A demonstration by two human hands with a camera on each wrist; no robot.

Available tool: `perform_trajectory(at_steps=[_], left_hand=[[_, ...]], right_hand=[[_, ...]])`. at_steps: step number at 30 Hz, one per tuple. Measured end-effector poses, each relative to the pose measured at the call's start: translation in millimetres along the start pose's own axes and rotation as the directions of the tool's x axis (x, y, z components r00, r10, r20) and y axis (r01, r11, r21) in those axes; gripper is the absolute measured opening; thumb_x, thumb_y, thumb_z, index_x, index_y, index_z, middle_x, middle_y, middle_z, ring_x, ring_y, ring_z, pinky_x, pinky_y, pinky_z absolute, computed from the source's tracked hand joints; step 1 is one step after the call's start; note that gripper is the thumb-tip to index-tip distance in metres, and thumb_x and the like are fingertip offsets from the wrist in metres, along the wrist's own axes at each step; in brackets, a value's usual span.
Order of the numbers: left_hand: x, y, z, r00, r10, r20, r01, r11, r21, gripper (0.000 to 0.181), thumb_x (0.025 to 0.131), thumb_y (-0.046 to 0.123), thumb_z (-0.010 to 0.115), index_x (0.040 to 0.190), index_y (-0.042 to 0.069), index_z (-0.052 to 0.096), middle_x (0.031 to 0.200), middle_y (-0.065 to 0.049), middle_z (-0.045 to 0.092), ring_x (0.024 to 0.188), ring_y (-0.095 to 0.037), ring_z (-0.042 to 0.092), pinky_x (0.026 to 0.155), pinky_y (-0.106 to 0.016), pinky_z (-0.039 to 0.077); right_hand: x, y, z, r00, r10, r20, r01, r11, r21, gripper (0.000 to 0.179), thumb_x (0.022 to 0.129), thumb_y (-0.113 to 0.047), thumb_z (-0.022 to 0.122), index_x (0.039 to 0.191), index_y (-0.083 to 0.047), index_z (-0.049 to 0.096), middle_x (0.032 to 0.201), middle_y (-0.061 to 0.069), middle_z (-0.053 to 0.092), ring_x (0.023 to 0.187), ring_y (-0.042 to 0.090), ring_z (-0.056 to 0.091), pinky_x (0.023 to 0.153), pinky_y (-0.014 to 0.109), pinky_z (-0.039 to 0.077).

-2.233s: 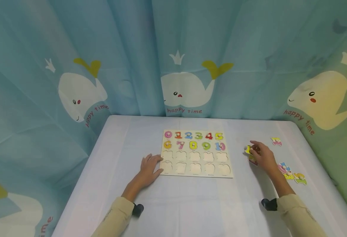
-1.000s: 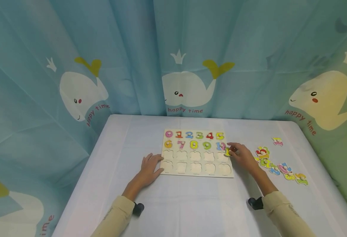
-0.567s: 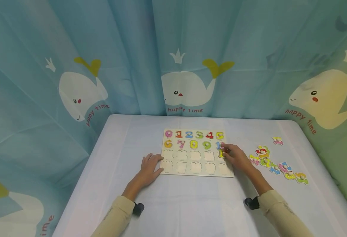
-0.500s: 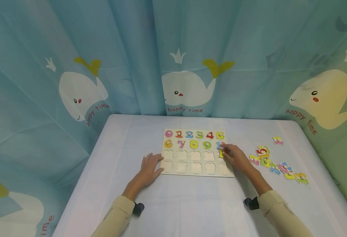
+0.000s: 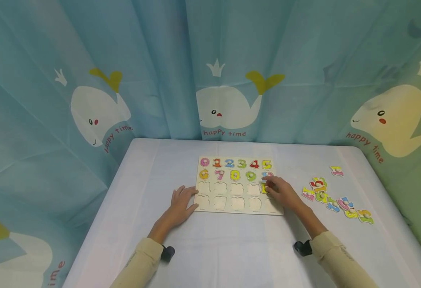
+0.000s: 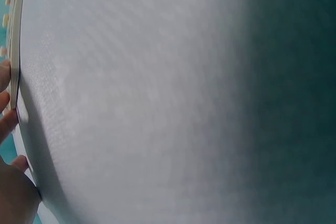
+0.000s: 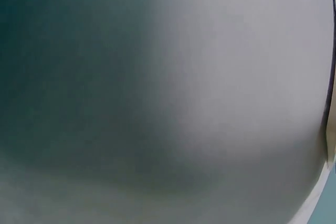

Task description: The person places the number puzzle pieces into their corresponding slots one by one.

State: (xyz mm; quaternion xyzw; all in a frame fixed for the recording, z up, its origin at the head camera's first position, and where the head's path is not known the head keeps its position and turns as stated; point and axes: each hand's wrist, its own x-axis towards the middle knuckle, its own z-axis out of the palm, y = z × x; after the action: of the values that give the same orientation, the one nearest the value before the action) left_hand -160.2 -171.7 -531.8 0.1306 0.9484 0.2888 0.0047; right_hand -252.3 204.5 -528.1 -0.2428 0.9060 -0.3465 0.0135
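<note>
A wooden number puzzle board (image 5: 228,196) lies on the table, knobbed numerals 0 to 10 in its two upper rows and bare recesses in the two lower ones. My left hand (image 5: 179,204) rests at its left edge, fingers spread; the left wrist view shows fingertips against the board's side (image 6: 16,51). My right hand (image 5: 284,194) pinches a yellow puzzle piece (image 5: 263,189) over the right end of the third row. Fingers hide most of that piece, and the hand partly covers the 10 (image 5: 267,175). In the right wrist view only the board's edge (image 7: 331,129) shows, not the hand.
Right of the board, several loose knobbed pieces (image 5: 322,197) lie in an overlapping cluster, trailing to an orange-and-green piece (image 5: 366,216). One pink-and-yellow piece (image 5: 337,171) sits apart, farther back. A whale-print curtain (image 5: 160,80) hangs behind the white table (image 5: 217,248).
My right hand has picked up the yellow piece from the cluster and carried it left over the board. In the last half second it shifted slightly further left. The left hand has stayed put.
</note>
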Motion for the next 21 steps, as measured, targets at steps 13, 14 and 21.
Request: perform_trajectory(at_steps=[13,14,21], left_hand=[[-0.7,0.8,-0.6,1.000,-0.001,0.004,0.001,1.000,-0.004,0.043,0.091,0.021,0.060,0.129,0.004,0.049,0.138,-0.015,0.044,0.134,-0.043,0.021,0.105,-0.064,0.005],[-0.7,0.7,-0.7,1.000,-0.001,0.005,0.001,1.000,-0.002,0.043,0.091,0.021,0.060,0.129,0.004,0.049,0.138,-0.015,0.044,0.134,-0.042,0.021,0.105,-0.064,0.005],[-0.9,1.2,-0.9,1.000,-0.008,0.008,0.008,1.000,-0.006,0.042,0.091,0.021,0.061,0.128,0.004,0.050,0.138,-0.016,0.043,0.134,-0.044,0.022,0.105,-0.065,0.006]], right_hand=[[13.4,-14,15,0.998,0.009,0.070,-0.011,1.000,0.028,0.039,0.089,-0.009,0.065,0.126,-0.006,0.056,0.095,-0.001,0.057,0.087,0.016,0.053,0.081,0.037,0.048],[14.2,-15,17,0.997,0.009,0.073,-0.011,1.000,0.029,0.040,0.089,-0.009,0.065,0.127,-0.007,0.055,0.095,-0.002,0.057,0.087,0.015,0.053,0.081,0.037,0.048],[21.1,-28,27,0.997,-0.017,0.072,0.013,0.998,0.059,0.038,0.088,-0.008,0.066,0.125,-0.008,0.058,0.094,-0.004,0.058,0.088,0.014,0.053,0.080,0.036,0.048]])
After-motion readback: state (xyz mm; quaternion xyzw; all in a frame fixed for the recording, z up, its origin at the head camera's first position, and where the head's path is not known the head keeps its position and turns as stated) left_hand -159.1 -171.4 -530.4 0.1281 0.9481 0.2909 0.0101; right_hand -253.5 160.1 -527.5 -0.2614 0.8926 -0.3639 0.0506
